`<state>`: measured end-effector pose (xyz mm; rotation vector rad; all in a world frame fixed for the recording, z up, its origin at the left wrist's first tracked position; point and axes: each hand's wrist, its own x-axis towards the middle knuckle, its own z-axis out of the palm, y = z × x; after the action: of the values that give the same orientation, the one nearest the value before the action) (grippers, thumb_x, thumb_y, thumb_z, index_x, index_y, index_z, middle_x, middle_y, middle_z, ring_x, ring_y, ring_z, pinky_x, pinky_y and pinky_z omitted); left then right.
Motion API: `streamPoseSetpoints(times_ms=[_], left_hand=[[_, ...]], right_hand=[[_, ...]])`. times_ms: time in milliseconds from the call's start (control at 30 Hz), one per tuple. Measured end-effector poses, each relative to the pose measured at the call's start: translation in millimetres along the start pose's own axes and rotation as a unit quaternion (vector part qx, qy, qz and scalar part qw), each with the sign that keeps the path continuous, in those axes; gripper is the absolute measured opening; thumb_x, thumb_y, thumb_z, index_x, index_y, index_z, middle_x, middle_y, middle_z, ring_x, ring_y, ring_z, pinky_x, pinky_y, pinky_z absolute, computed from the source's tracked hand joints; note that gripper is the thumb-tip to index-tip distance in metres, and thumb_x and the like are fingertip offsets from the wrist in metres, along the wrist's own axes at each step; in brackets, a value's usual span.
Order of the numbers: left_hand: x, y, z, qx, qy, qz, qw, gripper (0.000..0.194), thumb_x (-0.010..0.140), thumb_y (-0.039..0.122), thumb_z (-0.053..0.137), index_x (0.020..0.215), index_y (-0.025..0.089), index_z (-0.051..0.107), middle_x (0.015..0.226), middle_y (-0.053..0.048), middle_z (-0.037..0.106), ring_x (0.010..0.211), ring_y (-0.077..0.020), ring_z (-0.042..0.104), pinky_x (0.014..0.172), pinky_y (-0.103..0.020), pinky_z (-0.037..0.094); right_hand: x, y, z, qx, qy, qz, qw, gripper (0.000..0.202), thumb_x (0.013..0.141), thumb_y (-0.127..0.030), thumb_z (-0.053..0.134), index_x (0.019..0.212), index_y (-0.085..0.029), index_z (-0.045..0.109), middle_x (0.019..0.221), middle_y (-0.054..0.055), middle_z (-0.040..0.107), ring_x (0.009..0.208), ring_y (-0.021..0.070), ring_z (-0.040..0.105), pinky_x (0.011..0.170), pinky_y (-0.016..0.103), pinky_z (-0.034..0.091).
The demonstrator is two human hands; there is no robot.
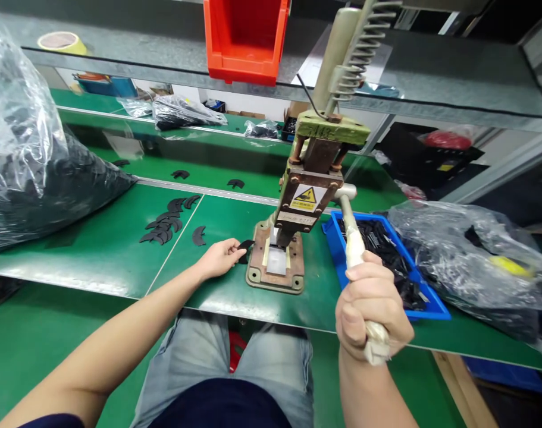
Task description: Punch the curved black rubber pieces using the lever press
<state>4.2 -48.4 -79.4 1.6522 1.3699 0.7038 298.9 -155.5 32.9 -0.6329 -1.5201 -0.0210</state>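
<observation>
Between the thumb and fingers of my left hand [219,257] is a curved black plastic piece [244,245], held at the left edge of the hand press's base [256,276]. My right hand [372,302] is wrapped round the tape-covered lever [353,238] of the hand press [309,184]. A pale metal plate [276,261] lies on the base under the press's ram. Left of my left hand, one loose curved black piece [199,236] lies on the green table, with a pile of similar black pieces [161,227] farther left.
A blue tray [435,306] of black parts stands right of the press, beside a clear plastic bag [476,249]. A large bag of black parts [43,178] sits at the left. Overhead, a shelf [141,50] carries an orange bin [244,65] and a tape roll [77,45]. More black pieces [180,174] lie behind the metal strip.
</observation>
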Motion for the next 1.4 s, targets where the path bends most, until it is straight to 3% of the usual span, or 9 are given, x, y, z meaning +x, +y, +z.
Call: streamPoseSetpoints(times_ms=[233, 433, 667, 933, 1100, 1200, 1267, 1333, 1400], left_hand=[[23, 41, 12.1, -0.176, -0.107, -0.041, 0.978, 0.045, 0.091, 0.059, 0.071, 0.091, 0.021, 0.049, 0.06, 0.0, 0.069, 0.049, -0.0133, 0.066, 0.049, -0.021, 0.05], [43, 64, 38.1, -0.159, -0.13, -0.078, 0.976, 0.035, 0.096, 0.046, 0.071, 0.089, 0.02, 0.049, 0.054, 0.0, 0.067, 0.042, -0.0125, 0.063, 0.044, -0.019, 0.047], [54, 77, 34.1, -0.104, -0.164, -0.113, 0.974, 0.023, 0.097, 0.035, 0.07, 0.091, 0.019, 0.055, 0.048, 0.005, 0.058, 0.037, -0.0102, 0.056, 0.039, -0.016, 0.042], [59, 85, 36.2, -0.095, -0.181, -0.15, 0.967, 0.03, 0.09, 0.042, 0.078, 0.097, 0.02, 0.059, 0.049, 0.004, 0.059, 0.037, -0.0115, 0.055, 0.039, -0.018, 0.042], [25, 81, 47.1, -0.049, -0.082, 0.003, 0.995, 0.027, 0.092, 0.036, 0.069, 0.112, 0.02, 0.062, 0.07, 0.001, 0.068, 0.05, -0.013, 0.061, 0.047, -0.023, 0.047], [0, 61, 37.3, -0.006, -0.079, 0.125, 0.989, 0.027, 0.095, 0.035, 0.064, 0.118, 0.021, 0.066, 0.096, -0.003, 0.074, 0.069, -0.0135, 0.066, 0.061, -0.025, 0.054], [-9, 40, 13.5, 0.057, -0.037, 0.138, 0.988, 0.027, 0.097, 0.036, 0.061, 0.119, 0.022, 0.069, 0.105, -0.005, 0.074, 0.081, -0.0159, 0.068, 0.073, -0.028, 0.056], [-10, 15, -21.0, 0.159, 0.076, 0.096, 0.98, 0.029, 0.097, 0.038, 0.06, 0.117, 0.021, 0.071, 0.108, -0.007, 0.073, 0.089, -0.0198, 0.069, 0.082, -0.033, 0.057], [-6, -10, -56.2, 0.27, 0.179, 0.028, 0.946, 0.035, 0.095, 0.043, 0.062, 0.119, 0.019, 0.07, 0.114, -0.012, 0.071, 0.1, -0.0253, 0.069, 0.093, -0.038, 0.055]], right_hand=[[-2, -1, 2, 0.004, 0.016, 0.009, 1.0, 0.018, 0.08, -0.022, 0.07, 0.067, -0.023, 0.058, 0.067, -0.004, 0.06, 0.081, 0.019, 0.065, 0.107, 0.061, 0.049], [-2, 0, -1, 0.005, 0.001, -0.001, 1.0, 0.016, 0.078, -0.018, 0.068, 0.067, -0.024, 0.057, 0.067, -0.004, 0.06, 0.08, 0.0199, 0.064, 0.104, 0.064, 0.05], [-2, -2, 4, 0.012, 0.024, 0.005, 1.0, 0.018, 0.08, -0.018, 0.068, 0.066, -0.023, 0.056, 0.067, -0.004, 0.058, 0.08, 0.0189, 0.063, 0.103, 0.064, 0.05], [-2, -1, 1, -0.003, 0.017, 0.005, 1.0, 0.018, 0.08, -0.021, 0.069, 0.067, -0.024, 0.057, 0.067, -0.004, 0.059, 0.079, 0.02, 0.065, 0.103, 0.064, 0.051], [-1, 1, 0, -0.003, 0.009, -0.005, 1.0, 0.018, 0.079, -0.021, 0.07, 0.067, -0.024, 0.058, 0.068, -0.004, 0.061, 0.081, 0.0196, 0.065, 0.103, 0.061, 0.052], [0, 3, 1, 0.001, 0.016, -0.006, 1.0, 0.019, 0.079, -0.021, 0.071, 0.065, -0.023, 0.058, 0.068, -0.003, 0.062, 0.081, 0.0207, 0.065, 0.102, 0.063, 0.051], [0, 4, 3, 0.004, 0.029, -0.008, 1.0, 0.02, 0.078, -0.021, 0.072, 0.065, -0.023, 0.058, 0.066, -0.002, 0.062, 0.079, 0.0212, 0.065, 0.101, 0.063, 0.051], [0, 5, 5, 0.004, 0.04, -0.011, 0.999, 0.018, 0.077, -0.021, 0.072, 0.064, -0.023, 0.058, 0.066, -0.002, 0.062, 0.077, 0.0215, 0.065, 0.099, 0.064, 0.051], [0, 6, 7, 0.006, 0.048, -0.019, 0.999, 0.017, 0.073, -0.019, 0.071, 0.064, -0.024, 0.058, 0.065, -0.003, 0.062, 0.075, 0.0216, 0.064, 0.096, 0.064, 0.052]])
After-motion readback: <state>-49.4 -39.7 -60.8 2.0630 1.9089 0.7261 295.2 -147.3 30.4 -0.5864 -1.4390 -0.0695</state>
